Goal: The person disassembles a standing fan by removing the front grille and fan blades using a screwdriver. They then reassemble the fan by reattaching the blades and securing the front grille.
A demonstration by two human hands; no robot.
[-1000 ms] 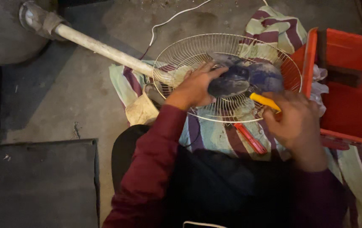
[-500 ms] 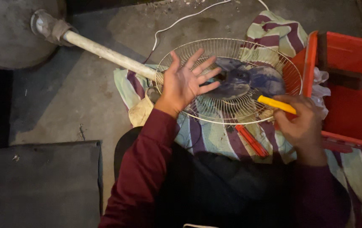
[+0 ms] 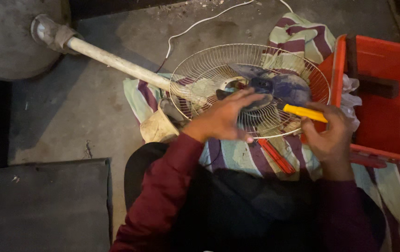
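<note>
A stand fan lies on its side on a striped cloth (image 3: 298,35). Its wire guard (image 3: 200,70) faces up, with the blue blade (image 3: 286,86) inside it. My left hand (image 3: 225,119) reaches over the near part of the guard, fingers together, tips by the blade hub (image 3: 260,84). It holds nothing that I can see. My right hand (image 3: 330,135) is closed around a yellow-handled tool (image 3: 305,112) at the guard's right rim. A red-handled tool (image 3: 277,156) lies on the cloth below the guard.
The fan's white pole (image 3: 116,60) runs up left to a round grey base (image 3: 9,37). A red plastic crate (image 3: 386,100) holding a dark block stands at the right. A white cord (image 3: 200,21) crosses the concrete floor. A dark slab (image 3: 41,205) lies at lower left.
My left hand rested on the blade, then lifted with fingers spread, and now reaches toward the hub with fingers together. My right hand with the yellow tool shifted slightly right.
</note>
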